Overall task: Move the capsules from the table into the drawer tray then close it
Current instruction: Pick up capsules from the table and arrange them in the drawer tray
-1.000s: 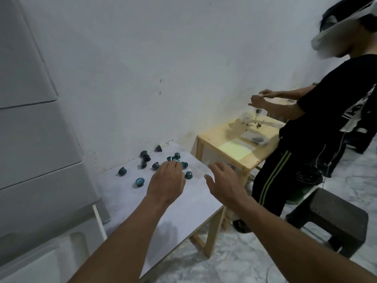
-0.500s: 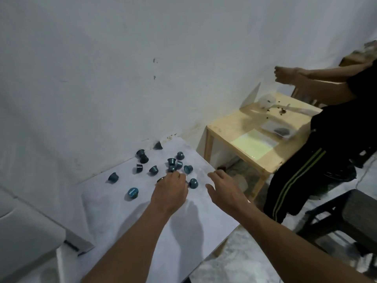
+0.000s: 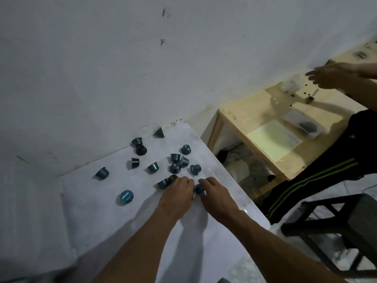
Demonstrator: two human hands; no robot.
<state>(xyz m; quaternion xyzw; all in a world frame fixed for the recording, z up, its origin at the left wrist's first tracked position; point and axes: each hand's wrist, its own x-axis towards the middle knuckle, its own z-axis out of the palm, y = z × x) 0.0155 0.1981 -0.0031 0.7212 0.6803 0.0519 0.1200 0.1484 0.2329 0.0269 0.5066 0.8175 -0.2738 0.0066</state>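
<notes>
Head view
Surface (image 3: 98, 213): flat, matte white top with a rounded far corner, pushed against a pale wall; its near edge is cut off by the frame.
Capsules (image 3: 175, 168): small cup shapes with flared rims, glossy teal and darker metal, scattered loose over the far half of the surface; some upright, some tipped on their sides.
Flat-faced capsule (image 3: 124, 197): lies apart to the left, round blue foil face showing, print too blurred to read.
Left hand (image 3: 177, 196): palm down among the capsules, fingers curled; grip hidden under the hand, cannot tell what it holds; two capsules touch its fingertips.
Right hand (image 3: 216, 194): palm down beside the left, thumb and fingers pinched narrow on one teal capsule (image 3: 199, 189).
Wooden side table (image 3: 244, 117): pale, square-legged, to the right.
Drawer tray: out of frame.
</notes>
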